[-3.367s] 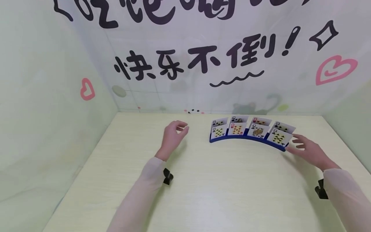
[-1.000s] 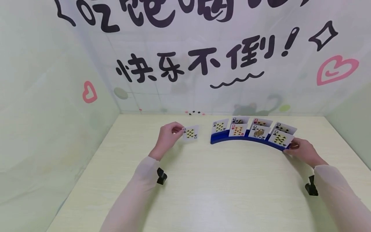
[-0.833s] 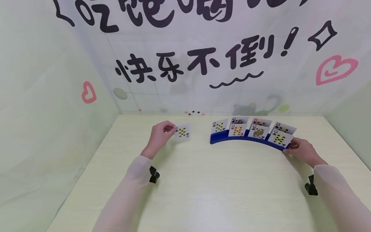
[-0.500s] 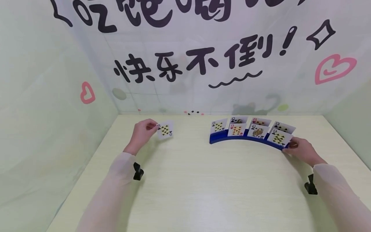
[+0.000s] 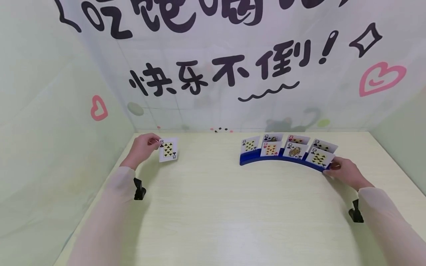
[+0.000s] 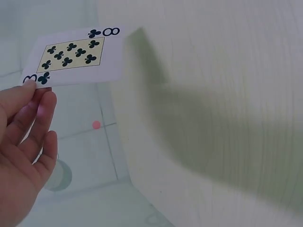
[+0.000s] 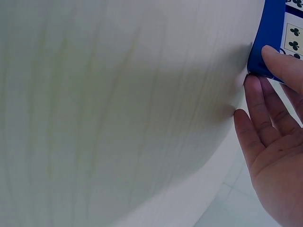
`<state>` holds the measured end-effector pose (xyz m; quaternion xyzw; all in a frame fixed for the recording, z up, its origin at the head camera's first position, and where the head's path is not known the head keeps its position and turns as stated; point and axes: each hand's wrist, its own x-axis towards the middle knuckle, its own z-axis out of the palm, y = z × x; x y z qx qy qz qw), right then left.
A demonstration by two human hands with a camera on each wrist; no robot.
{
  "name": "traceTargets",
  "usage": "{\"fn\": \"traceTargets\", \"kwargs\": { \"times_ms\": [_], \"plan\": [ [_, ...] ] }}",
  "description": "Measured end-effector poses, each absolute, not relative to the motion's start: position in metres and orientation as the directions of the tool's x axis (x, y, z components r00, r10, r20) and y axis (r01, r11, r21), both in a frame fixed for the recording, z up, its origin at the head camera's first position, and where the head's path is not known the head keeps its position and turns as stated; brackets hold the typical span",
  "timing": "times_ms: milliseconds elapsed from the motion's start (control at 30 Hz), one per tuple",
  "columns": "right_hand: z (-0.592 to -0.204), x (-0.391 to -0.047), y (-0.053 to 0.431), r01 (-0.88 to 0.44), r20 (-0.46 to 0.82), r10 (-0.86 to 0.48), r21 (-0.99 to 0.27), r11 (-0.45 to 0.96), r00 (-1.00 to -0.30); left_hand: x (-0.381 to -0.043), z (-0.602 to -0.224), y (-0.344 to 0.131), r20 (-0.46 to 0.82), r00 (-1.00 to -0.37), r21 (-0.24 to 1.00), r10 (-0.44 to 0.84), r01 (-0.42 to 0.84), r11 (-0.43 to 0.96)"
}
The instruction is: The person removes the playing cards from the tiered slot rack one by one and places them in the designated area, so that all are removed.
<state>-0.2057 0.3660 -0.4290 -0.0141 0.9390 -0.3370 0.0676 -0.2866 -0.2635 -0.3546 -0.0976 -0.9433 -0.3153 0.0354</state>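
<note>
My left hand [image 5: 143,147] pinches an eight of clubs playing card [image 5: 168,149] by one corner, above the table's far left. In the left wrist view, the thumb lies on the corner of the card [image 6: 78,59], its face showing. On the right stands a curved blue card holder [image 5: 247,159] with two rows of cards. My right hand [image 5: 347,173] grips its right end, thumb on the blue edge [image 7: 266,38] and fingers beneath or behind. The leftmost back card, an eight [image 5: 249,145], has no card in front. Front cards include a nine of hearts [image 5: 271,149], a queen [image 5: 295,150] and a nine [image 5: 319,158].
The pale wooden table [image 5: 213,207] meets a printed cloth backdrop [image 5: 206,111] behind the holder. Cloth sides rise at left and right, the left one close to my left hand. Each wrist wears a black camera mount [image 5: 139,190].
My left hand has taken the front left eight of clubs from the holder and carried it left, turning it more upright. My right hand has closed onto the holder's right end and stayed there.
</note>
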Motion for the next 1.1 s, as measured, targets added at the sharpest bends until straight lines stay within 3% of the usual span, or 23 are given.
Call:
{"fn": "traceTargets", "kwargs": {
  "times_ms": [433, 1100],
  "plan": [
    [-0.429, -0.205, 0.365, 0.008, -0.103, -0.072, -0.627, 0.779, -0.992, -0.293, -0.356, -0.293, -0.011, -0.987, 0.553, 0.160, 0.128, 0.823],
    [-0.432, -0.206, 0.365, 0.035, -0.114, -0.049, -0.632, 0.774, -0.992, -0.314, -0.420, -0.312, 0.034, -0.997, 0.597, -0.076, -0.041, 0.801]
  ]
}}
